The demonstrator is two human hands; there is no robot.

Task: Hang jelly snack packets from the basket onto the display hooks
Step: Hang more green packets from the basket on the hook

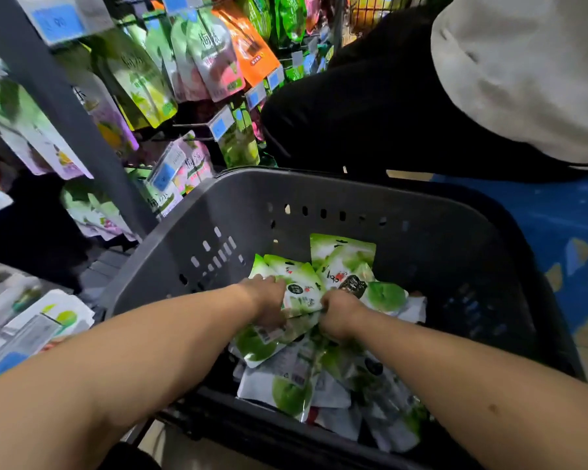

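Observation:
A dark grey plastic basket [319, 195] stands in front of me with several green-and-white jelly snack packets [286, 385] piled inside. Both my hands are down in the pile. My left hand [265, 300] grips the left side of a small stack of packets [302, 290], fingers curled round its edge. My right hand [340, 313] grips the same stack from the right, its fingertips hidden among the packets. The display hooks [190, 125] on the rack at upper left carry hanging packets.
A dark upright post of the rack [65, 106] runs from the top left down to the basket's left corner. Blue price tags [221, 125] hang on the hook ends. Another person in black trousers and a pale top [421, 96] crouches close behind the basket. Blue floor lies at right.

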